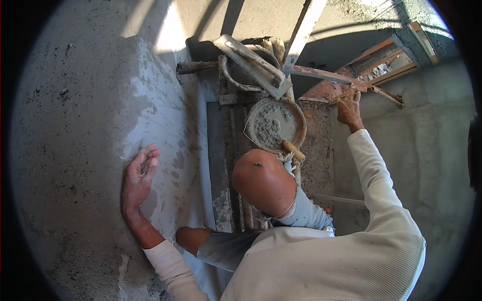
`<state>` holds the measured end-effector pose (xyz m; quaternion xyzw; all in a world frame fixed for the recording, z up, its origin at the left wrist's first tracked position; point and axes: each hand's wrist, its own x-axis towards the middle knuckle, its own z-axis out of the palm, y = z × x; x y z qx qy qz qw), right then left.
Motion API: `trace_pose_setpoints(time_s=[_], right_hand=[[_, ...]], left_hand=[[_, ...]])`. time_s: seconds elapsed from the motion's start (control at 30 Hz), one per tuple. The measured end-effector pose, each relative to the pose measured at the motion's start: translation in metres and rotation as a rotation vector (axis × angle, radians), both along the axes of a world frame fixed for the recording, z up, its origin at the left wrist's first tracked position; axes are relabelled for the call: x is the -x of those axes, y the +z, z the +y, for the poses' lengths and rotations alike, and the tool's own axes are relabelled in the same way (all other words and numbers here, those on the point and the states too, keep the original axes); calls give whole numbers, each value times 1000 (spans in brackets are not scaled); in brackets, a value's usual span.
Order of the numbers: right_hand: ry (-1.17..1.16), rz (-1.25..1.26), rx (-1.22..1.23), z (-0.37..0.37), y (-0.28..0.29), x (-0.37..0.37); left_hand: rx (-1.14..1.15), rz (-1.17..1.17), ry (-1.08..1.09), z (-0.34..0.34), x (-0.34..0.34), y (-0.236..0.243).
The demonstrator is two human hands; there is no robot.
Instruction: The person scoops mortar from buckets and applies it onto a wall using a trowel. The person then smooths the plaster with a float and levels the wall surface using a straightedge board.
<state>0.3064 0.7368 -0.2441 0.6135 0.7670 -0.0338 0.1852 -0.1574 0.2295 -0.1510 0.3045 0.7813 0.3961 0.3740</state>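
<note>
My left hand [139, 183] is beside the grey plastered wall [90, 125], with nothing in it. Its fingers are loosely bent, and I cannot tell whether they touch the surface. Out to the right, my right hand [349, 109] has its fingers closed over the edge of a wooden bar [369, 86] near the wall opening. In front of my bent knee stands a round bucket [303, 123] with wet grey mortar [268, 126] in it. A tan cylindrical handle [293, 150] lies across its near rim. Farther off, a mortar-caked float [256, 67] rests across a second bucket [227, 75].
Long scaffold boards [219, 185] and poles run under my legs. A pale upright timber [304, 37] rises behind the buckets. At the far right, a wood-framed opening [386, 67] breaks the grey wall [416, 135]. A round pole end [196, 66] juts toward the left wall.
</note>
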Motion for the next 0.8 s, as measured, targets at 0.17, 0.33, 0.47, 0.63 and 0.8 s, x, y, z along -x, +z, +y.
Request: trace_pose_setpoints(time_s=[0.17, 0.33, 0.47, 0.63, 0.8], right_hand=[[166, 477, 109, -142, -13, 26], [267, 215, 285, -184, -47, 67], [306, 119, 419, -164, -38, 93], [797, -97, 432, -130, 48, 70], [934, 29, 216, -132, 92, 72]], left_hand=[[22, 23, -57, -12, 0, -2], [-5, 15, -40, -3, -3, -2], [-44, 5, -5, 0, -3, -8], [-147, -146, -61, 71, -83, -90], [-59, -357, -2, 144, -180, -221]])
